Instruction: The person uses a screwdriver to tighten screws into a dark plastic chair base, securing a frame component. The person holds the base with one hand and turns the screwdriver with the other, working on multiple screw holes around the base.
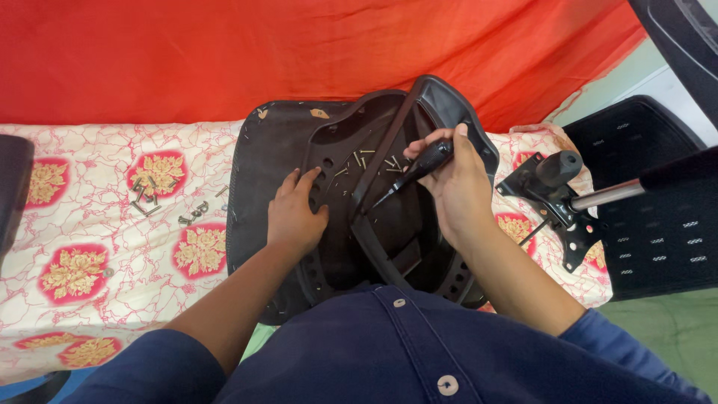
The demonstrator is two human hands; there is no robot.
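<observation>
One upturned black chair seat (262,172) in the centre of the frame, black plastic frame (389,150) lying across its underside. One black-handled screwdriver (419,168), tip down on that frame just right of centre. Loose screws (364,157) scattered inside the shell, roughly eight, too small to count exactly. Second small pile of screws and hex keys (146,198) on the cloth at left. One metal tilt mechanism (553,202) with lever at right. Surface is a white cloth with red-gold floral print (82,262); red fabric (224,52) hangs across the top, another black mesh chair part (658,217) at far right. Left hand (295,213) flat on the seat, fingers spread, gripping nothing. Right hand (456,183) wrapped tight round the screwdriver handle, wrist bent down.
</observation>
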